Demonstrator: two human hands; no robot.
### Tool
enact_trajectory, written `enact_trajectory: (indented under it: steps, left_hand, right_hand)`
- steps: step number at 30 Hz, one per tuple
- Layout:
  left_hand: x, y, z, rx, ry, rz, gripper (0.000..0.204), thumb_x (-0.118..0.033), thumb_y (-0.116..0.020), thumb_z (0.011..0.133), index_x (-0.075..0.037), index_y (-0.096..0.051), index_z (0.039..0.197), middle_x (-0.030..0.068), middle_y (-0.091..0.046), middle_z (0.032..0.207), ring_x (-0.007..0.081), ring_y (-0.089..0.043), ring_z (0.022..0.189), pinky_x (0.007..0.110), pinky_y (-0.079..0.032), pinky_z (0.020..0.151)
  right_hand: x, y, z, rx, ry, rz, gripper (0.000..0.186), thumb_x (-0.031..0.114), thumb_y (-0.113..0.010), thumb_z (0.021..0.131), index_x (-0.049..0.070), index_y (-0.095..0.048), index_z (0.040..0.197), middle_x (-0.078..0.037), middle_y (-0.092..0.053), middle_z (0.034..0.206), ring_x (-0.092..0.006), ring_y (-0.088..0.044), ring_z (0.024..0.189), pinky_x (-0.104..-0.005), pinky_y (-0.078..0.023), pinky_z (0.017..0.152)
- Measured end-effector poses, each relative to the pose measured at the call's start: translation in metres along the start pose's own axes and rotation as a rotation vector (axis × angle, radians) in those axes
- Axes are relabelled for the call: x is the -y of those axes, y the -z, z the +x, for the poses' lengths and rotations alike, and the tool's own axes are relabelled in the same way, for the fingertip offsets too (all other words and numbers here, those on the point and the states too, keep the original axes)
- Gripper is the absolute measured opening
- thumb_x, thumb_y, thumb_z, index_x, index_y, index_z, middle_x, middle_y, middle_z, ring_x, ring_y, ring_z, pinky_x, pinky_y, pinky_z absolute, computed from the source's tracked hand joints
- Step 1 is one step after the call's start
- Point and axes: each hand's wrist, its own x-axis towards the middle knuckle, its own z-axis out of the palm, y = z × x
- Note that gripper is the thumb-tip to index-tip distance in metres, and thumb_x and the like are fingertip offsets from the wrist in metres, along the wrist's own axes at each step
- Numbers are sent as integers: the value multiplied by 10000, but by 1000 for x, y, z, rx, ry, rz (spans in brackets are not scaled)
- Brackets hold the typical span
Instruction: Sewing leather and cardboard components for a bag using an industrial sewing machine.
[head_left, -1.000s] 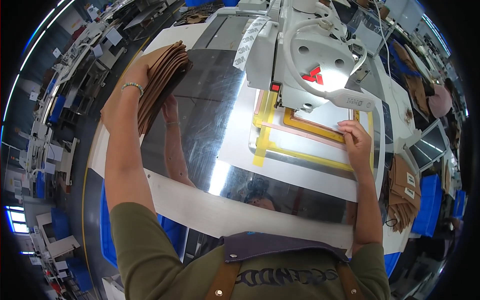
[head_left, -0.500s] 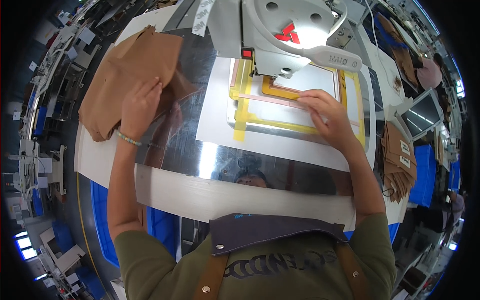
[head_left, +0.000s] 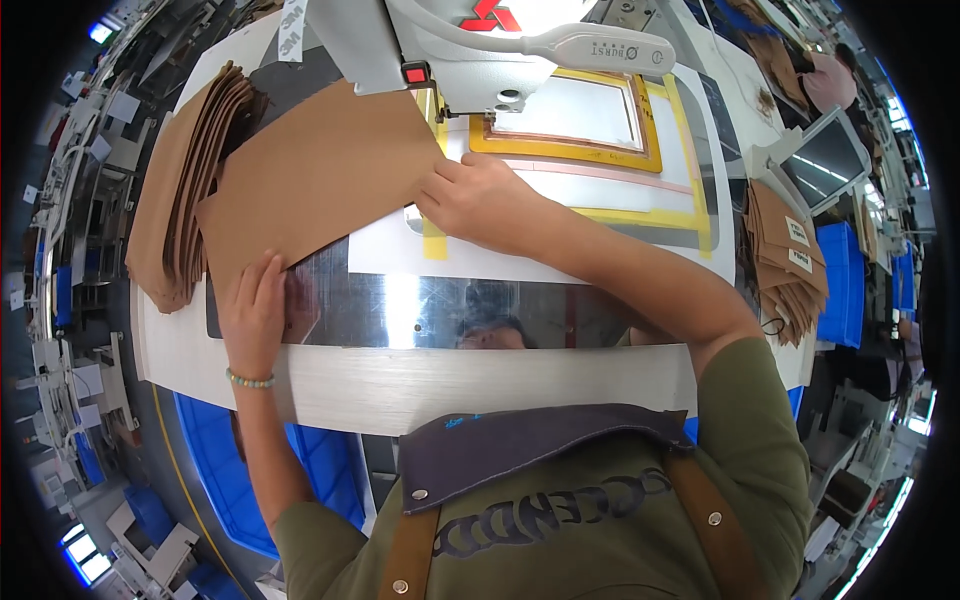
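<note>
A flat brown panel point(head_left: 330, 165), of what looks like fabric or leather, is stretched between my two hands at the left of the sewing machine head point(head_left: 470, 75). My right hand point(head_left: 480, 200) pinches its right corner, just left of a yellow-edged clamp frame point(head_left: 570, 150). At the lower left edge, my left hand point(head_left: 255, 310) grips the panel with its fingers on top; the thumb is hidden. A thick stack of similar brown panels point(head_left: 175, 190) stands close by on the left. The held panel partly covers the white sheet point(head_left: 385, 258) and the shiny metal plate point(head_left: 440, 310).
A light table edge point(head_left: 480, 380) runs in front of me, with a blue bin point(head_left: 325, 465) below at left. To the right lie tagged brown pieces point(head_left: 785, 245), a tilted screen point(head_left: 825, 165) and another blue bin point(head_left: 840, 280). A lamp point(head_left: 600, 48) hangs over the frame.
My right hand has moved left from the clamp frame and taken hold of a brown panel. The panel has come off the stack to the right, and my left hand has moved nearer me.
</note>
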Motion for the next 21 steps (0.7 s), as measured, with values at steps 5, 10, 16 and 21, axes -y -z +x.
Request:
enact_trajectory:
  steps: [5,10,16,21]
  left_hand:
    - [43,9,-45,46,86,63,301,4,-729,855,-3,-734,1156,103,-752,1128,301,-717,1003,393,-596,864]
    - [65,-3,-30,39,26,144,300,11,-709,859,9,-731,1158,105,-738,1123,302,-700,991,391,-591,852]
    - [55,-28,39,31,-131,80,349,13,-691,871,-8,-736,1216,102,-730,1151,301,-692,1014,405,-581,885]
    - [33,-46,89,6,-240,-17,351,18,-692,851,-5,-739,1198,99,-724,1177,299,-688,996,398,-582,874]
  right_hand:
    - [0,-3,4,-1,20,-47,82,81,-749,838,73,-692,896,-21,-616,936,-166,-628,912,-290,-502,663]
    - [-1,4,-6,-143,11,-86,92,108,-753,814,114,-680,871,-2,-600,913,-166,-614,884,-288,-497,659]
    - [-29,26,-47,-120,-95,-112,116,126,-732,784,107,-669,880,-9,-627,942,-173,-644,913,-296,-532,739]
    - [-45,50,-82,-12,-173,-107,135,96,-732,783,81,-679,906,-23,-647,928,-196,-666,939,-318,-559,771]
